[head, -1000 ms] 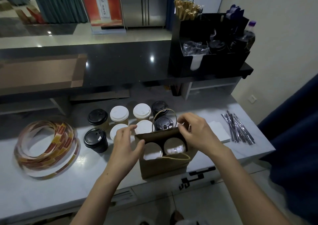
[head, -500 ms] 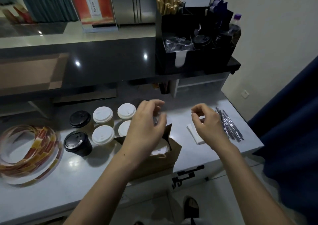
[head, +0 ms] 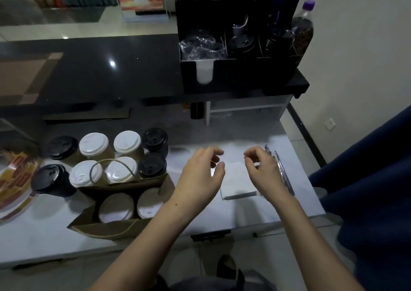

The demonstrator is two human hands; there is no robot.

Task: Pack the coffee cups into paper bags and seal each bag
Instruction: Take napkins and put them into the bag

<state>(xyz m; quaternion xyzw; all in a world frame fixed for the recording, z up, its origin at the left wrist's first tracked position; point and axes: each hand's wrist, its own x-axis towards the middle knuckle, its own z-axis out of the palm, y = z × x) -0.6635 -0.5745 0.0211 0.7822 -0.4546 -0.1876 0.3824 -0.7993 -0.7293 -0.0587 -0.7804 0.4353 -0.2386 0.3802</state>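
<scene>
A brown paper bag point(head: 115, 228) stands open at the counter's front left, with two white-lidded cups point(head: 115, 208) side by side in its insert and a twine handle rising at its far side. Behind it stand several more coffee cups point(head: 124, 144) with white or black lids. My left hand point(head: 200, 175) hovers to the right of the bag, fingers curled and apart, holding nothing. My right hand point(head: 262, 170) hangs over a white napkin stack point(head: 238, 179), fingers loosely curled, also with nothing in it. Neither hand touches the bag.
Coiled red-and-yellow sticker strips point(head: 15, 179) lie at the far left. Wrapped straws point(head: 282, 170) lie right of the napkins. A black organiser point(head: 235, 68) with lids and a dark bottle point(head: 302, 30) sit on the raised black counter point(head: 100, 68). A dark blue curtain point(head: 367, 190) hangs at right.
Both hands have let go of the bag's top and moved right, over the napkins. The bag stays open with its two cups, now left of the hands.
</scene>
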